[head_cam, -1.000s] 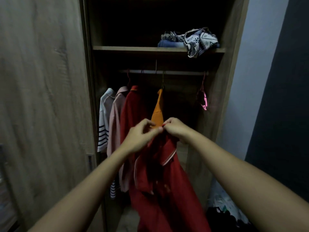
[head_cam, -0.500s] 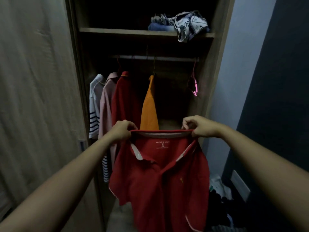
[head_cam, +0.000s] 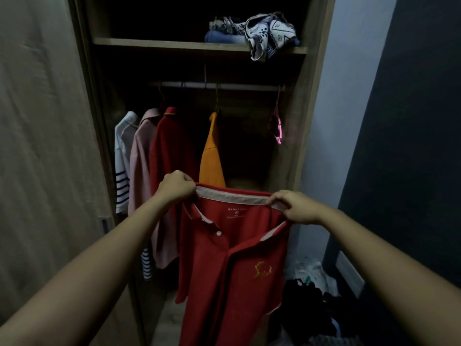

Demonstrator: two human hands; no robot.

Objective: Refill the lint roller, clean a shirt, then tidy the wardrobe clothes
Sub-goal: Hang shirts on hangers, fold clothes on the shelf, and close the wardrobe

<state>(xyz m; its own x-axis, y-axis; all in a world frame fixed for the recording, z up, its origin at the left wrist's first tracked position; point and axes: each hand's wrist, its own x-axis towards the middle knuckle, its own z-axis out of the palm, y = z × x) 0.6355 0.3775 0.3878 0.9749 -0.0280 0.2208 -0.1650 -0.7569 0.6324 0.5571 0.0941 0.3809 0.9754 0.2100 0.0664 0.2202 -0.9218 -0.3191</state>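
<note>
A person's left hand and right hand, fingers curled tight, pinch the two ends of the collar of a red polo shirt, holding it spread and hanging in front of an open wardrobe. Behind it, a striped shirt, a pink shirt, a red garment and an orange shirt hang from the rail, beside a pink hanger; folded clothes sit on the shelf above
</note>
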